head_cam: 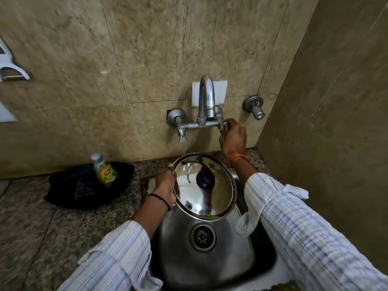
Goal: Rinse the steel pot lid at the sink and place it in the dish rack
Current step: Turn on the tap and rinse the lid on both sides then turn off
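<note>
The round steel pot lid (218,192) with a black knob in its middle hangs tilted over the steel sink (180,244), top face toward me. My left hand (165,185) grips its left rim. My right hand (232,137) is closed around the right tap handle of the wall faucet (206,101), whose spout arches above the lid. No water is visible from the spout. No dish rack is in view.
A dish soap bottle (104,171) stands in a black tray (84,185) on the granite counter (42,223) left of the sink. A second wall tap (254,107) sits right of the faucet. A tiled side wall (336,122) closes in the right.
</note>
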